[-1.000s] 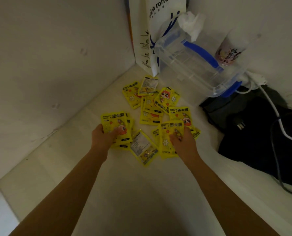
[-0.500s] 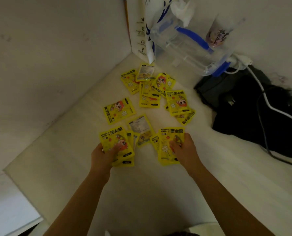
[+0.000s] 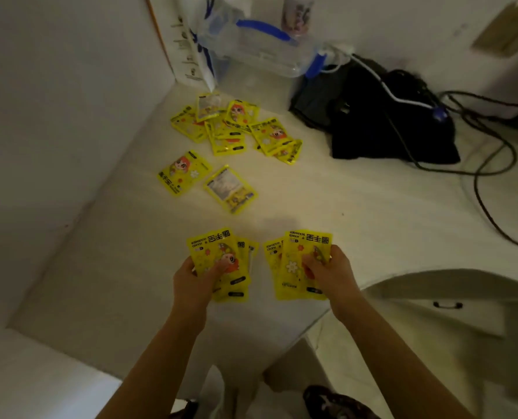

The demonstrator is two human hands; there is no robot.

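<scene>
left hand (image 3: 195, 278): grips a fanned left stack (image 3: 212, 246) of yellow hand warmer packets, thumb on top, low over the counter (image 3: 130, 267).
right hand (image 3: 331, 272): pinches the thinner right stack (image 3: 303, 246) the same way, near the counter's curved edge.
risk: the glossy packets are only pinched at one end, so I think a loose one could slide out and fall over that edge.
loose packets (image 3: 185, 172): two lie apart, further in.
far pile (image 3: 233, 128): overlapping, not yet gathered.
storage box (image 3: 260, 55): clear, blue handle, at the wall; contents too blurred to tell.
paper bag (image 3: 188, 49): beside it; inside hidden.
</scene>
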